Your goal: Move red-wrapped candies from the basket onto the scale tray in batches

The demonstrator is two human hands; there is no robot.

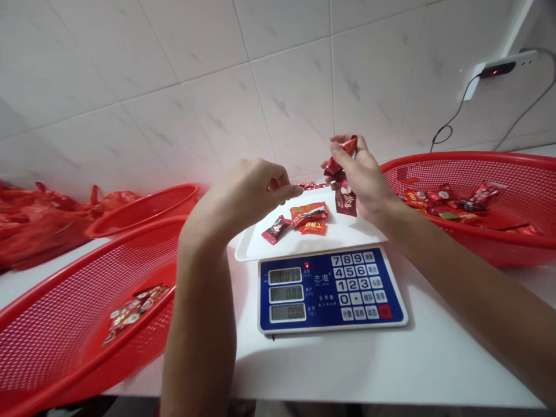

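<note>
My right hand (362, 176) is closed around red-wrapped candies (341, 159), raised over the right side of the scale's white tray (256, 246). A dark red candy wrapper (346, 201) hangs below its fingers. My left hand (256, 188) hovers over the tray's left side, fingers loosely curled and thumb apart, with nothing visible in it. Below it on the tray lie a larger red candy packet (309, 214), a small orange-red candy (313, 227) and a dark red candy (276, 230). The blue digital scale (332, 289) faces me, its top display lit faintly.
A red mesh basket (473, 159) with several candies stands at right. Another red basket (56, 278) at left holds patterned packets (134, 310), with a further red basket (147, 209) behind. Red plastic bags (47, 226) lie far left. A cabled power strip (499, 69) is on the tiled wall.
</note>
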